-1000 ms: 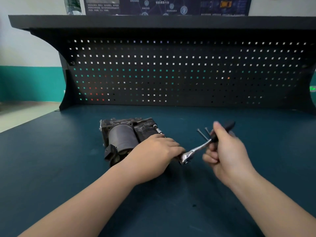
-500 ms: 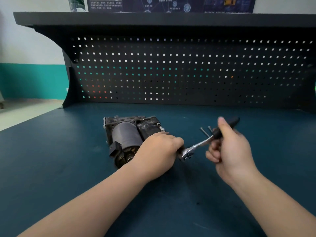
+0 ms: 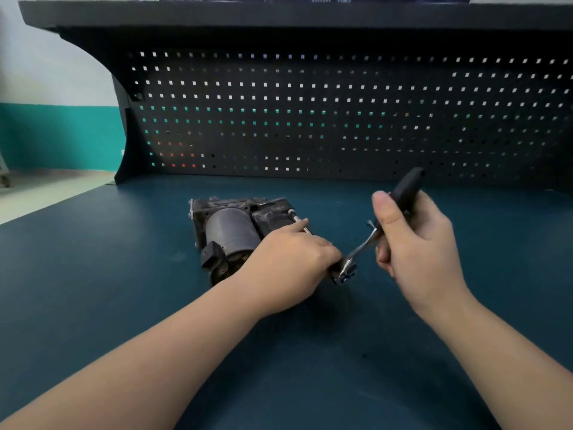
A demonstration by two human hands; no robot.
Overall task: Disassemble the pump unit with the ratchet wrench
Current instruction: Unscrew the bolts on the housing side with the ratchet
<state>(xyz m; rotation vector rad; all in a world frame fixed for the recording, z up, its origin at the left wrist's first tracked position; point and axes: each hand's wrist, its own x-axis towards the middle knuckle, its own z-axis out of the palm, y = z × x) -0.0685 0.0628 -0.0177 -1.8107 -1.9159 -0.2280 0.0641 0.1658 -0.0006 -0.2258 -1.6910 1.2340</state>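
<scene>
Beside the grimy cylindrical pump unit (image 3: 231, 234), our left hand (image 3: 290, 262) curls around the chrome ratchet wrench (image 3: 356, 256) head; our right hand (image 3: 415, 240) grips its smooth black handle.

Your left hand (image 3: 291, 265) covers the near right corner of the pump unit (image 3: 231, 234), so you cannot see what its fingers hold, nor what the ratchet wrench (image 3: 372, 234) head at 3 o'clock of that hand sits on. Your right hand (image 3: 415, 246) hides the middle of the wrench handle, and the bolts behind it at 12 o'clock are mostly covered. The poster above the shelf (image 3: 279, 12) is cut off by the top edge, its print unreadable.
</scene>
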